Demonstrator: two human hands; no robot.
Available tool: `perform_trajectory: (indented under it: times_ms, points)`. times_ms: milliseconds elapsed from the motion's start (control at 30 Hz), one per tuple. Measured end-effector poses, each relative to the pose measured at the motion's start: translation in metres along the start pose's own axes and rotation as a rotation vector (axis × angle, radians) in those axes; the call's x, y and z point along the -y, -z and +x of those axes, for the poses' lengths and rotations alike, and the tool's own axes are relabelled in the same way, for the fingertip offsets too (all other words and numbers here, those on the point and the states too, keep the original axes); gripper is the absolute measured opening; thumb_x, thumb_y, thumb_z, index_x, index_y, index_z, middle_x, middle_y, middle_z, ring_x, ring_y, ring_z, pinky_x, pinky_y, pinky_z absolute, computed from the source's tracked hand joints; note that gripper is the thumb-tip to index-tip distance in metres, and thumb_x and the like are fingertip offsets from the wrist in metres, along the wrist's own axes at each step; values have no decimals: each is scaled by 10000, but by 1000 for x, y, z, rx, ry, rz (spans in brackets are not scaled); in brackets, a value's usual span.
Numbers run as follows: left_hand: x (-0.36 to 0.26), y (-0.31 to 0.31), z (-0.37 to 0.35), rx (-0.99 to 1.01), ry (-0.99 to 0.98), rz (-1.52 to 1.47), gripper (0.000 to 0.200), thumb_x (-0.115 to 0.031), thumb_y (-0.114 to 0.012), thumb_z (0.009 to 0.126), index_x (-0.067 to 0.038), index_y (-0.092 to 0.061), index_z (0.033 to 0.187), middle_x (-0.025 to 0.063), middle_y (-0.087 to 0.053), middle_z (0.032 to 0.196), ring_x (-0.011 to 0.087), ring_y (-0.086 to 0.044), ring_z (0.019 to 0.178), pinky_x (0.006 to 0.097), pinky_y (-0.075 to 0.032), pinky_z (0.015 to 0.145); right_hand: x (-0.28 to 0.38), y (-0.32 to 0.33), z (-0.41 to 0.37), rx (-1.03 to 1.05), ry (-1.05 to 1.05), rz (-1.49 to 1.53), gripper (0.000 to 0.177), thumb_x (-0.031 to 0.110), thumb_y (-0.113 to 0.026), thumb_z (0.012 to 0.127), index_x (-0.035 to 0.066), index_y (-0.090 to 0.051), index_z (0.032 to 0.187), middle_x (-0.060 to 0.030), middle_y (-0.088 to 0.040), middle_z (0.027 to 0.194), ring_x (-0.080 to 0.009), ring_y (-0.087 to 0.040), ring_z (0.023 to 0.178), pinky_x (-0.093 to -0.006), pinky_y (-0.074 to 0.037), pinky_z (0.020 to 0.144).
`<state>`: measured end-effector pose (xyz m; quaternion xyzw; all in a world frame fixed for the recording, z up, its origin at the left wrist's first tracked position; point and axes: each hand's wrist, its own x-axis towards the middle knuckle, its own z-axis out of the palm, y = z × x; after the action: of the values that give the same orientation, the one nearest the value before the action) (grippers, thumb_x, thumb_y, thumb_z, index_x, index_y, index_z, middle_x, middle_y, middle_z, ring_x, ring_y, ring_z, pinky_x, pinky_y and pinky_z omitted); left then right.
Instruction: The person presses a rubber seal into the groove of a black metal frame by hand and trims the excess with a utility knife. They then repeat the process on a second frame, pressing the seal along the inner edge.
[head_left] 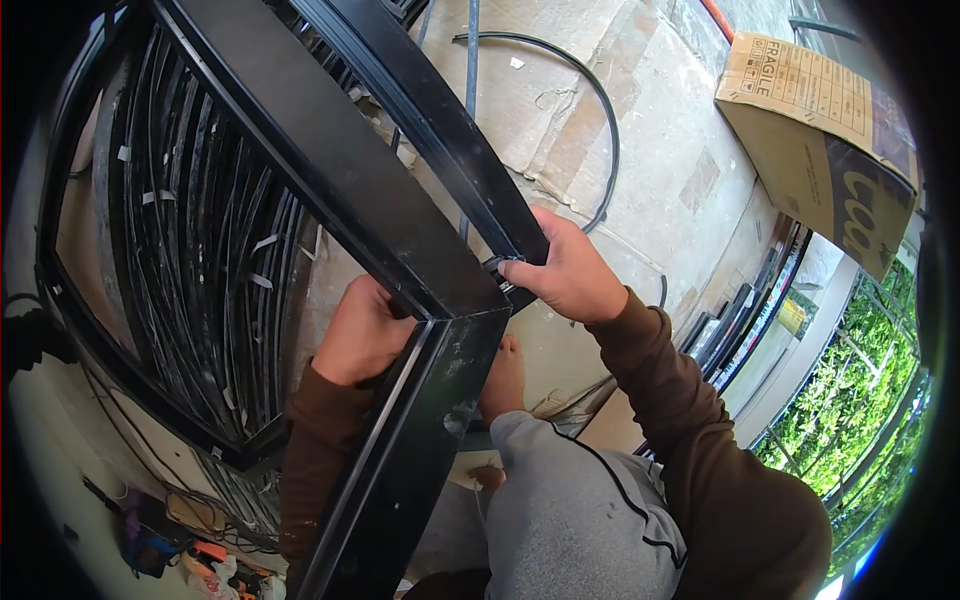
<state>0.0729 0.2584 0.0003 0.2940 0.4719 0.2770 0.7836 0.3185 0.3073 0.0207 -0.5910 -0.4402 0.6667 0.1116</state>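
A large black frame (340, 170) runs from the top left to a mitred corner near the middle, where a second black bar (430, 430) goes down towards me. Behind it lies another black profile (430, 120), its end near the same corner. My right hand (570, 270) closes on the end of that profile, thumb in front at the gap beside the corner. My left hand (362, 330) is at the inner side of the corner, its fingers hidden behind the frame.
Many thin black strips (190, 230) lie bundled at left. A cardboard box (820, 140) stands at upper right. A black hose (610, 130) curves over the floor covering (660, 190). Long profiles (750, 300) lie at right. Bags and tools (200, 560) are at lower left.
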Motion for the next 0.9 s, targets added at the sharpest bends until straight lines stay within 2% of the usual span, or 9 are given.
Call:
perform_trajectory:
  times_ms: [100,267,333,433,533,633,733,900]
  points:
    - [-12,2,-13,-21,7,459,170,-37,-696,816,23,-690,975,165,-706,859,328,-693,817,358,-526,763,0,-1,0,-6,-23,26,449,84,-680,785,-79,-564,1186,-152,-655,1035,-188,-603,953,-324,-491,863]
    - [-26,-6,-20,-106,-44,846,207,-31,-688,792,24,-652,988,229,-669,918,442,-634,843,420,-514,732,-9,-1,3,-27,18,8,435,85,-681,782,-71,-574,1173,-147,-658,1014,-179,-606,936,-322,-494,851]
    - [-34,-9,-23,-117,-44,811,217,-35,-689,792,22,-644,997,228,-665,933,439,-629,835,427,-508,722,-6,-2,1,-25,-10,44,430,84,-681,781,-71,-577,1168,-144,-660,1010,-177,-608,929,-320,-494,846]
    - [-39,-13,-24,-126,13,507,228,-47,-697,793,20,-641,1004,223,-657,934,404,-635,808,416,-502,710,-6,-2,1,-29,13,31,422,81,-681,781,-72,-579,1161,-139,-663,1002,-177,-607,919,-319,-494,842]
    - [-11,-6,-20,-159,11,400,234,-55,-708,791,17,-645,1004,210,-655,911,368,-642,786,402,-501,707,-9,-4,1,-45,35,54,410,74,-676,787,-75,-578,1156,-135,-661,986,-170,-602,905,-317,-495,827]
    - [16,-1,-12,-183,-100,425,242,-56,-715,787,12,-647,1009,200,-655,893,354,-648,783,398,-503,708,1,-2,0,-19,-47,51,400,70,-674,794,-77,-577,1153,-132,-657,970,-160,-598,893,-312,-497,811]
    - [8,-5,-9,-153,-106,491,244,-57,-713,788,8,-650,1015,202,-654,891,370,-649,804,409,-506,721,-9,-3,2,-33,3,40,397,76,-674,801,-79,-576,1153,-131,-654,962,-151,-595,890,-308,-497,801]
    - [19,1,2,-118,-242,594,242,-61,-680,828,11,-639,1055,186,-662,937,365,-646,873,409,-505,777,-6,-3,0,-36,21,9,404,92,-675,801,-78,-578,1154,-139,-661,977,-170,-602,889,-315,-494,814]
